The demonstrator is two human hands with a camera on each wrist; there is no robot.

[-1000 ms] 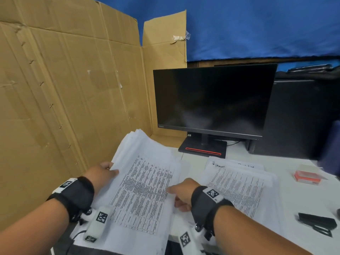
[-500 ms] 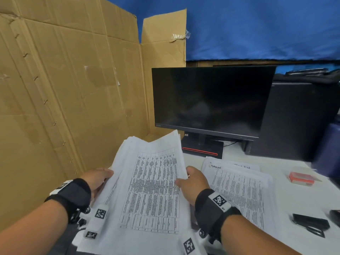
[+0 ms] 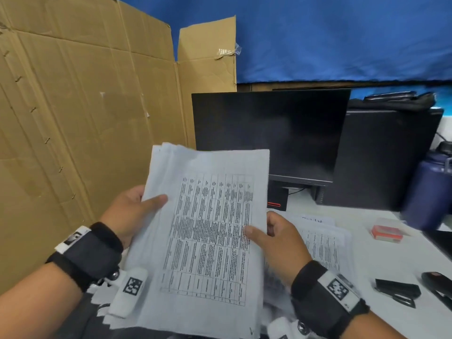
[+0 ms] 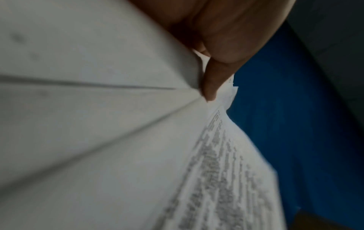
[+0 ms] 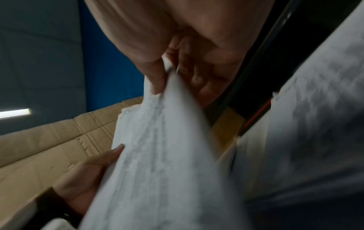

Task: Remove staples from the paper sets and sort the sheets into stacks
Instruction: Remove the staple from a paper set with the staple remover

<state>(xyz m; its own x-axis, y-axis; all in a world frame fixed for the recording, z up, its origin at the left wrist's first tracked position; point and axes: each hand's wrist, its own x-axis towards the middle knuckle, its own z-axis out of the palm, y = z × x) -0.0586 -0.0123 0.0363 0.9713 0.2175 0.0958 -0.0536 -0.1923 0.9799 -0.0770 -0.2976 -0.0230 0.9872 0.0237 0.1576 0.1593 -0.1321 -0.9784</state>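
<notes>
A thick set of printed sheets is held up off the desk, tilted toward me, its top page showing a table of text. My left hand grips its left edge, thumb on the front and fingers behind. My right hand grips the right edge the same way. The left wrist view shows a thumb pressed on the paper set; the right wrist view shows the thumb and fingers pinching the paper set. A second stack of printed sheets lies on the white desk to the right. No staple can be made out.
A dark monitor stands behind the papers, with a cardboard wall at the left. On the desk at right lie a small red box, a black staple remover, a black stapler and a dark blue bottle.
Both hands have lifted the paper set from the desk and tipped it upright, with the thumbs now on its front face.
</notes>
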